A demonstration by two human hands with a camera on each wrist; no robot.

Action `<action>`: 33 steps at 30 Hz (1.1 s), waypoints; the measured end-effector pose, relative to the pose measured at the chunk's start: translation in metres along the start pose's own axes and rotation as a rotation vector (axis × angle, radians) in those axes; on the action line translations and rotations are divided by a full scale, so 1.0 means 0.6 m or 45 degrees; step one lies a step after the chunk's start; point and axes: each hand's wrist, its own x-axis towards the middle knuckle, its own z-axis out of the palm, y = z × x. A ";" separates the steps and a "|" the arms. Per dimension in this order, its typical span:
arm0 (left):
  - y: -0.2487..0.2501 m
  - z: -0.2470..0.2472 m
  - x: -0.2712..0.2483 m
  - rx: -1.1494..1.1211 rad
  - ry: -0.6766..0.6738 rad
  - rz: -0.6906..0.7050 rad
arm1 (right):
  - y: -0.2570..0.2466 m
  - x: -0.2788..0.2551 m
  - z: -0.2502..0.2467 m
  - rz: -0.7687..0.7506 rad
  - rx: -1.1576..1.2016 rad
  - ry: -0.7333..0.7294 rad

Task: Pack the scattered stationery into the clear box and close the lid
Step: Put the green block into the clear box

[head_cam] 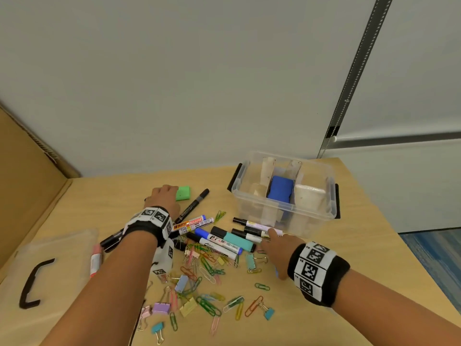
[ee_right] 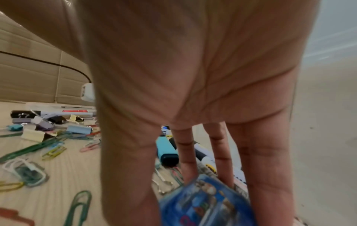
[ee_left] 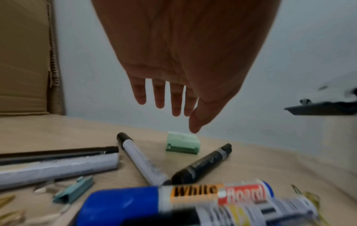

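Hiding green block (head_cam: pixel 183 193): left hand (head_cam: pixel 163 199).

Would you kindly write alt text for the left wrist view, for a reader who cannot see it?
The left hand hangs open, fingers straight, above a small green block on the wooden table, not touching it. Nearer the camera lie a black marker, a white pen and a blurred blue-capped whiteboard marker.
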 end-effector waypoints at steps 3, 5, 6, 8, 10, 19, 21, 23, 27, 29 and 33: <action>-0.006 -0.009 0.032 -0.002 -0.058 0.017 | 0.000 -0.005 -0.009 0.004 0.040 -0.053; -0.002 -0.007 0.051 0.032 -0.092 0.059 | 0.008 -0.010 -0.024 -0.017 0.151 -0.079; 0.001 -0.005 0.059 0.046 -0.112 0.076 | 0.014 -0.013 -0.033 -0.045 0.249 -0.087; 0.009 0.003 0.075 0.069 -0.155 0.099 | 0.026 -0.018 -0.053 -0.127 0.432 -0.075; 0.014 0.011 0.089 0.101 -0.204 0.101 | 0.039 -0.026 -0.072 -0.191 0.569 -0.034; 0.017 0.022 0.109 0.218 -0.205 0.113 | 0.073 -0.048 -0.152 -0.347 0.966 0.229; 0.018 0.009 0.100 0.172 -0.165 0.095 | 0.084 -0.047 -0.172 -0.298 1.005 0.403; 0.018 -0.008 0.081 0.090 -0.081 0.080 | 0.101 -0.043 -0.190 -0.198 1.001 0.605; 0.021 -0.035 0.010 -0.269 0.075 0.074 | 0.147 -0.013 -0.205 0.060 0.772 0.726; 0.022 -0.041 -0.032 -0.432 0.128 0.080 | 0.161 0.007 -0.202 0.158 0.580 0.599; 0.024 -0.040 -0.100 -0.580 0.181 0.111 | 0.155 0.051 -0.196 0.231 0.349 0.343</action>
